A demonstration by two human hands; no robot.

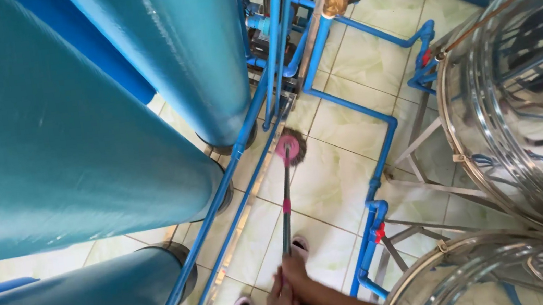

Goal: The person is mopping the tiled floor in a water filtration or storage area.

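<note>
I look straight down a narrow tiled aisle. Both hands sit at six o'clock of the view, stacked on the top of a long-handled brush. The right hand (294, 267) is the upper one, its fingers curled shut around the dark shaft; the left hand (278, 303) is just beneath it, also wrapped closed on the shaft. The brush handle (285, 209) runs from the hands toward twelve o'clock, and the pink brush head (288, 147) with its dark bristles presses on the floor tiles (331, 186) near the centre of the view, right at the foot of the pipe run.

As for progress, I judge the scrubbing under way but cannot say how much is finished: the pale green tiles look wet and glossy all over, with no clear line between scrubbed and unscrubbed floor. The strip beyond the brush toward twelve o'clock is crowded with fittings, and I cannot see its state.

Room is tight. The big blue tanks (62, 130) wall off everything from seven to eleven o'clock, and blue pipes (232, 171) slant along their bases just beside the handle. At three to five o'clock stand the steel tanks (528, 107) on angled metal legs, with a stepped blue pipe (379, 132) fencing that side. Open floor is only the middle lane, running six to twelve o'clock; my pink slippers (301, 244) stand near the hands.
</note>
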